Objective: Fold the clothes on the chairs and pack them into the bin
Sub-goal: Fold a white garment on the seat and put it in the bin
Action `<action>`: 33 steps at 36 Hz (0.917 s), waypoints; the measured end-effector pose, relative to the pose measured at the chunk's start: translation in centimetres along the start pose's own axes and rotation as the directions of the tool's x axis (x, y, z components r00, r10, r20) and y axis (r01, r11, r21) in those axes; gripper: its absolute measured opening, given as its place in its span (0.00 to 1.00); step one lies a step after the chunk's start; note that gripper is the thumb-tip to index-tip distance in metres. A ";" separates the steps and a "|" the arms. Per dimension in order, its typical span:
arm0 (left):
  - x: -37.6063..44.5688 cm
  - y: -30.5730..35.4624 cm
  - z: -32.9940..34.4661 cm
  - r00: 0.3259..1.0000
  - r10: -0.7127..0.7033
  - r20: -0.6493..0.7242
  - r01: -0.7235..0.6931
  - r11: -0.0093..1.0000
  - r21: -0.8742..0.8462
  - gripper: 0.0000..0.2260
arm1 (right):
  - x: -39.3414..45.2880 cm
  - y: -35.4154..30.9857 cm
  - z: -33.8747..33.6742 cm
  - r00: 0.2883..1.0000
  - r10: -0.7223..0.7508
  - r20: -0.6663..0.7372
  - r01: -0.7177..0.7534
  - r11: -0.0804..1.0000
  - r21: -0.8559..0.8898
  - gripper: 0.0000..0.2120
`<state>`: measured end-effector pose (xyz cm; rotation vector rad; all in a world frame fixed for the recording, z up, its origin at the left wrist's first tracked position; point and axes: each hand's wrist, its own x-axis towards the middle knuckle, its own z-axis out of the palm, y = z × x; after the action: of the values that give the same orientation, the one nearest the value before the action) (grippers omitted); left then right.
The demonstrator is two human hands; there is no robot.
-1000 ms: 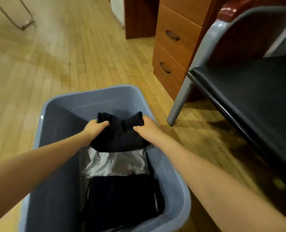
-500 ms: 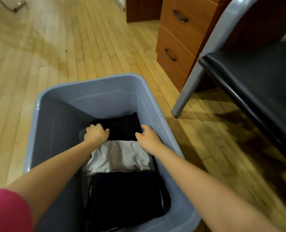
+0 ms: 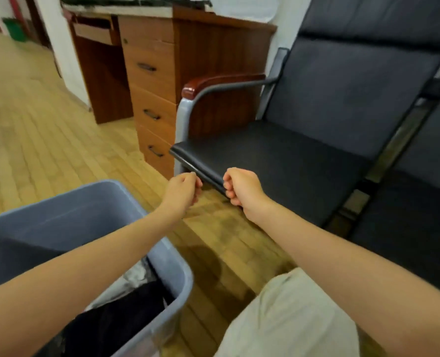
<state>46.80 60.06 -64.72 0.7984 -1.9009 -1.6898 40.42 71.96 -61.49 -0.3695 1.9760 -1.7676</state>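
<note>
My left hand (image 3: 181,193) and right hand (image 3: 242,190) hang in loose fists holding nothing, side by side at the front edge of the black chair seat (image 3: 278,161). The blue-grey bin (image 3: 171,269) sits on the wood floor at lower left, its long axis running away from me toward the desk drawers (image 3: 153,99). Folded black clothes (image 3: 116,323) and a grey garment (image 3: 134,276) lie inside.
</note>
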 end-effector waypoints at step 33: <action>-37.4 7.6 59.5 0.230 0.086 0.969 -0.514 0.857 0.046 0.09 | -39.0 9.8 -63.8 0.145 -0.183 -0.972 -0.583 0.778 -0.234 0.13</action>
<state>32.08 129.23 -63.73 -0.8203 -2.9345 -1.6452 42.77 147.39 -60.57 1.3164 3.2214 -1.0618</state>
